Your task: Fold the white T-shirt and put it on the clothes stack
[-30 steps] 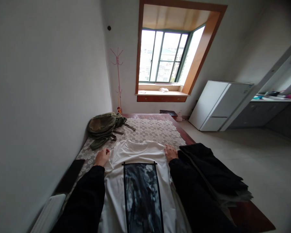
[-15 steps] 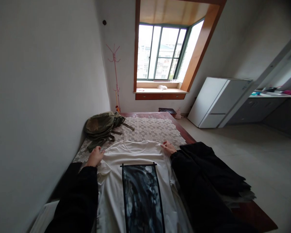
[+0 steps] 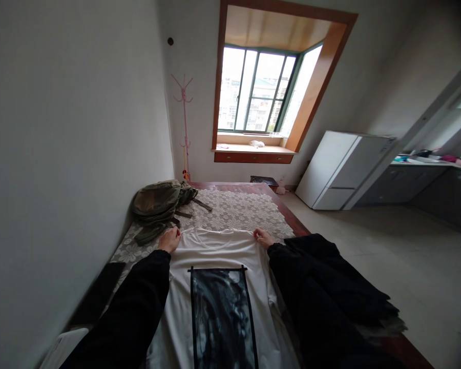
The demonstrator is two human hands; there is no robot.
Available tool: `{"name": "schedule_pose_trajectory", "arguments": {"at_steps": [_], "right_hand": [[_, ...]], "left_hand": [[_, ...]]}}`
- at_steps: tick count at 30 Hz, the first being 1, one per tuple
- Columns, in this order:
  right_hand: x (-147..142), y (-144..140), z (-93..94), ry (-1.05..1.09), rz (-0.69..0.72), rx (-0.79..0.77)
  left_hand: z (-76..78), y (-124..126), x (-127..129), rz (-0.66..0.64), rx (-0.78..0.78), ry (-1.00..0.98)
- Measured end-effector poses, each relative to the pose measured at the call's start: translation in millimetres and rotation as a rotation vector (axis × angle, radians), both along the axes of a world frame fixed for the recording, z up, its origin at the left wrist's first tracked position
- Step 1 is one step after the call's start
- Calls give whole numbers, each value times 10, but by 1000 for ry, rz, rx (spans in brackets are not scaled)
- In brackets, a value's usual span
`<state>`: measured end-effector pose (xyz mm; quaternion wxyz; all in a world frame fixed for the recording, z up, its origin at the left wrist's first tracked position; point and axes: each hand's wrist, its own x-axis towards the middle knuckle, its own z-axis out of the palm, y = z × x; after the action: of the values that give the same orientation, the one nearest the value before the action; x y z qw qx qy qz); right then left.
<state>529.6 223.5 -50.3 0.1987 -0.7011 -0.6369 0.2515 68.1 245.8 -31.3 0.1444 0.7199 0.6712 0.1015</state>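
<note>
A white T-shirt point(image 3: 223, 252) with a dark rectangular print lies face up and spread out on the table, its collar towards the far side. My left hand point(image 3: 170, 239) is closed on the shirt's left shoulder. At the opposite shoulder, my right hand point(image 3: 264, 238) pinches the fabric between its fingers. Both arms are in black sleeves, and they hide parts of the shirt's sides. The shirt's lower end runs out of view at the bottom.
A lace tablecloth point(image 3: 246, 207) covers the table. An olive backpack point(image 3: 157, 202) rests at the far left against the wall. Folded black clothing point(image 3: 322, 251) lies along the right side. A black flat object point(image 3: 100, 287) and a white item point(image 3: 65, 348) are at the left edge.
My left hand has moved inward to the right, from beside the sleeve to the shoulder near the collar. My right hand stays at its shoulder. The view has tilted slightly upward.
</note>
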Motion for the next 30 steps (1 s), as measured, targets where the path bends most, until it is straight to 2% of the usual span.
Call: {"name": "schedule_pose_trajectory", "arguments": {"at_steps": [5, 12, 15, 21, 26, 30], "right_hand": [[13, -30, -48, -39, 119, 43], [-66, -17, -81, -162, 161, 40], [-120, 4, -79, -205, 134, 20], [-306, 210, -35, -274, -37, -7], [-530, 400, -4, -310, -53, 2], [-651, 456, 19, -364, -23, -25]], "left_hand": [[-64, 12, 7, -63, 2, -43], [-88, 92, -49, -167, -14, -124], [-103, 147, -49, -184, -10, -164], [-166, 292, 66, -127, -24, -235], [-197, 452, 230, -100, -44, -296], [-176, 514, 310, -145, -51, -310]]}}
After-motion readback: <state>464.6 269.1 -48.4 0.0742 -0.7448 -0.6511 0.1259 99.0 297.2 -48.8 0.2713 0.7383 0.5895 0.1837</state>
